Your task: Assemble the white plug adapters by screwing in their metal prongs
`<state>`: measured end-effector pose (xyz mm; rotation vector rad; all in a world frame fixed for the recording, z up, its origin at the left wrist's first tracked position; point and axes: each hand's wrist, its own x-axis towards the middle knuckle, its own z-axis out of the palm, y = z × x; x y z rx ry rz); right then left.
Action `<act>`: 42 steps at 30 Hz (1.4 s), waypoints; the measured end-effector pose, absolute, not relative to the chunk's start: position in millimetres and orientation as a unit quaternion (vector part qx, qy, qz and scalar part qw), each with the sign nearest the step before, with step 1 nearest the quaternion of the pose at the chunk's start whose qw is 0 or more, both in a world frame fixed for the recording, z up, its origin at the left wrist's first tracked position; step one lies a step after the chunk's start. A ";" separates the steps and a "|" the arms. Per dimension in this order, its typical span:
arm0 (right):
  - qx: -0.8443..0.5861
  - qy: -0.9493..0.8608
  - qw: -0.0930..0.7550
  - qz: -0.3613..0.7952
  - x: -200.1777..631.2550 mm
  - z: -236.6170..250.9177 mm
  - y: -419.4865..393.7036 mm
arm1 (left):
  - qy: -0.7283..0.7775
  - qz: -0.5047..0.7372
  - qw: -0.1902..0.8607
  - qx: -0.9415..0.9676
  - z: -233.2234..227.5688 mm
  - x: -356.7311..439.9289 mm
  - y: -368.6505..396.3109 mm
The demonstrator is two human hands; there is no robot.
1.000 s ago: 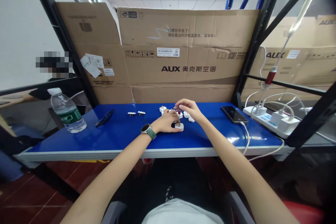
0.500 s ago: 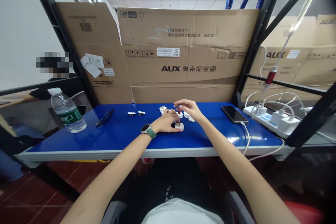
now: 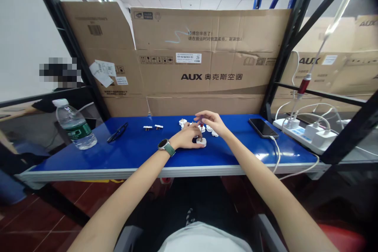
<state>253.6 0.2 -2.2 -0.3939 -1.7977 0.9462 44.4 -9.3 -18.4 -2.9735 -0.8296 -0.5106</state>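
Observation:
My right hand (image 3: 214,123) has its fingertips closed around the red handle of a screwdriver (image 3: 201,125). The screwdriver stands upright, its shaft down on a small white plug part (image 3: 202,142) lying on the blue table. My left hand (image 3: 188,136) steadies that part from the left, thumb along its near side and the other fingers curled behind it. Just beyond the hands lie several white plug pieces (image 3: 182,122), partly covered by the fingers. Further left are two white plug parts with metal pins (image 3: 147,128).
On the left of the table (image 3: 124,157) stand a water bottle (image 3: 77,126) and folded black glasses (image 3: 117,132). At the right lie a phone (image 3: 263,128) with a white cable and a loaded power strip (image 3: 301,134). Cardboard (image 3: 212,86) walls the back. Another person sits beyond the left frame.
The fingers of my right hand have shifted slightly at the screwdriver's handle. My left hand and the plug part stay in place; the view has moved a little.

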 end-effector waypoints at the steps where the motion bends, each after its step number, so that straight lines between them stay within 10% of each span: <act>1: -0.173 -0.750 0.517 0.375 252.7 -2.4 0.1 | -0.268 -0.163 0.008 -0.950 -18.8 44.3 -9.0; 42: -0.196 -0.759 0.527 0.328 255.9 0.9 -0.6 | -0.252 -0.169 -0.005 -0.953 -17.6 45.2 -8.5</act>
